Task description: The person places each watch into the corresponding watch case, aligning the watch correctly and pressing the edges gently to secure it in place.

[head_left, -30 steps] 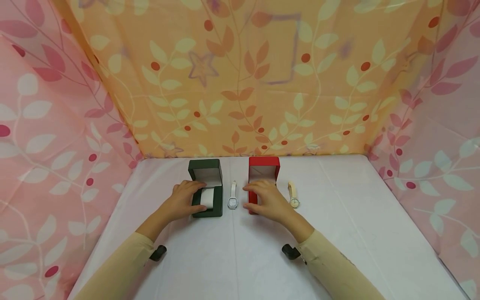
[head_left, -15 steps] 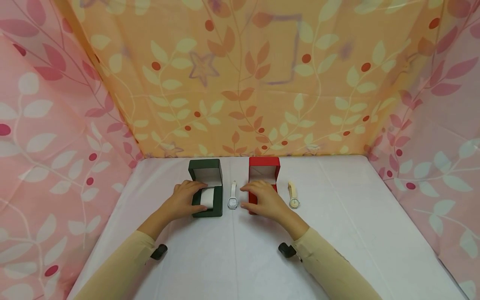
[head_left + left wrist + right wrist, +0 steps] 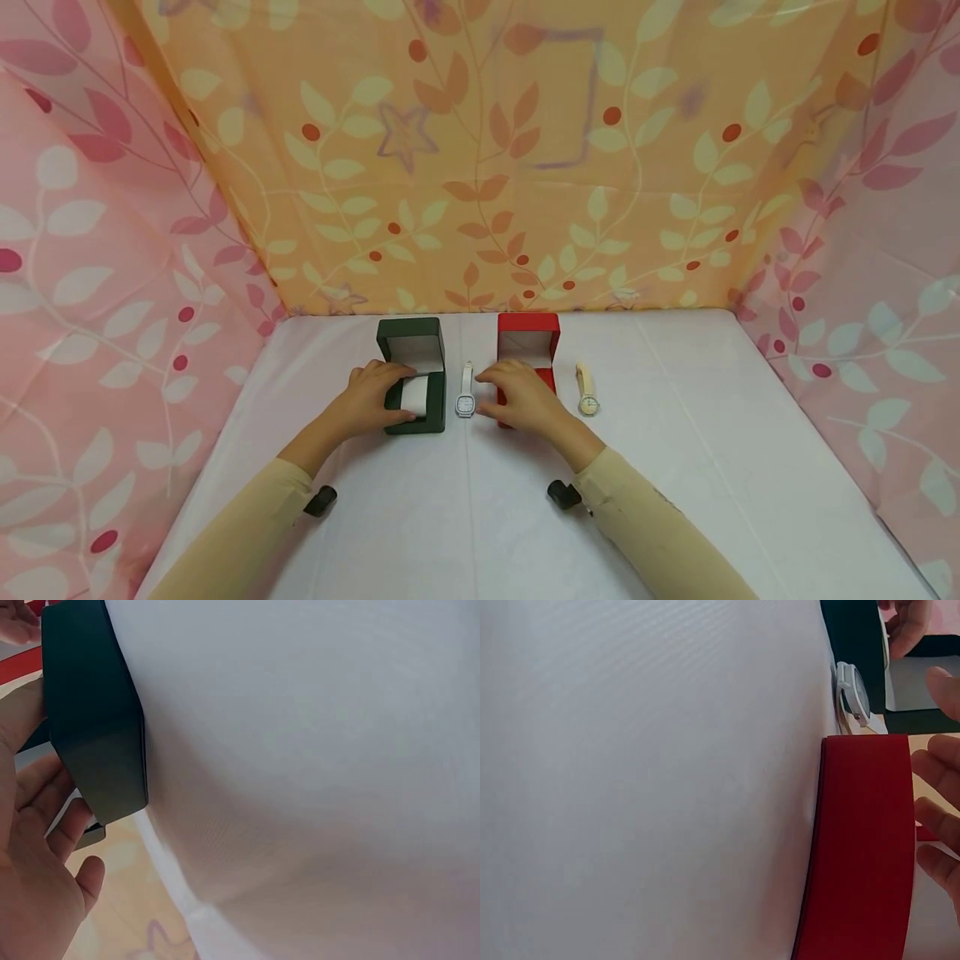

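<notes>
A dark green watch box (image 3: 438,404) with raised lid holds a white cushion (image 3: 415,396). My left hand (image 3: 366,400) reaches over its left side, thumb and fingers spread at either end of the cushion. In the left wrist view the box (image 3: 90,682) hides part of those fingers. My right hand (image 3: 528,398) hovers over an opened red watch box (image 3: 528,322), thumb and fingers apart with nothing between them. Its fingertips stand right beside a white-strapped watch (image 3: 465,404), which lies between the boxes. Spread fingers (image 3: 937,769) show behind the red box in the right wrist view.
Right of the red box lies a watch with a cream strap (image 3: 588,403). Everything stands on a white-covered table (image 3: 450,517). A yellow patterned cloth (image 3: 480,208) hangs behind it, with pink cloths (image 3: 97,250) at both sides.
My right hand has drifted left across the red box towards the white-strapped watch. My left hand has shifted only slightly right; boxes and watches have stayed in place.
</notes>
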Tool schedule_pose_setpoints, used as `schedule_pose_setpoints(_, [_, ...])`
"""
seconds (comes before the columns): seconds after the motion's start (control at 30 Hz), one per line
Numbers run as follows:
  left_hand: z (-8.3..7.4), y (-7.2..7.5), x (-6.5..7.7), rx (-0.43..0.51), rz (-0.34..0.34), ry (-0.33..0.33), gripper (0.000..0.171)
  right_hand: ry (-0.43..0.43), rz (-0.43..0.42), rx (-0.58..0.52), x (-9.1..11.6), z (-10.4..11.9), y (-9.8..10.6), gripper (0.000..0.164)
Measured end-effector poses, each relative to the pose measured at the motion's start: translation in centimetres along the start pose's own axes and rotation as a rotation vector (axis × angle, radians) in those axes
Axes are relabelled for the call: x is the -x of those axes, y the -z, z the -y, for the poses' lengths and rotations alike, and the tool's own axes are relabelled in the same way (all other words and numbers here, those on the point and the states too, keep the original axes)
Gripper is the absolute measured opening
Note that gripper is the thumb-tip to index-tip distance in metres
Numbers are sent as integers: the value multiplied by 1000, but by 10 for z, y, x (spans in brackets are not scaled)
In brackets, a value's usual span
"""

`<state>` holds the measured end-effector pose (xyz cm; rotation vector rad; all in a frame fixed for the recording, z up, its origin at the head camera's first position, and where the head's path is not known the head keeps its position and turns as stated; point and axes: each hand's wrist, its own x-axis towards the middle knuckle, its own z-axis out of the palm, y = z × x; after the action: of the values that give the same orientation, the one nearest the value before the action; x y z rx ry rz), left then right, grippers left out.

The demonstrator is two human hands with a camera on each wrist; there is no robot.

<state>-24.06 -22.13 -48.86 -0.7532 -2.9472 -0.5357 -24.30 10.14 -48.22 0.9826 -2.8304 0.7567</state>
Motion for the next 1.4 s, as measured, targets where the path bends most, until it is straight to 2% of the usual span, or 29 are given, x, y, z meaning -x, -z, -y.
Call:
schedule_pose_setpoints(0.47, [-2, 1, 0, -12, -4, 16, 71, -34, 42, 71, -11, -3, -10, 50])
schedule_pose_setpoints(0.73, [0, 1, -1, -18, -9, 27, 71, -22, 31, 135, -14, -3, -14, 46])
schedule_pose_setpoints(1.1, [1, -2, -2, -15, -9, 21, 68, -13, 41, 144, -18, -2, -22, 43])
schedule_pose_setpoints(1.4, [-2, 1, -2, -19, 13, 25, 67, -6, 20, 228, -22, -1, -30, 36])
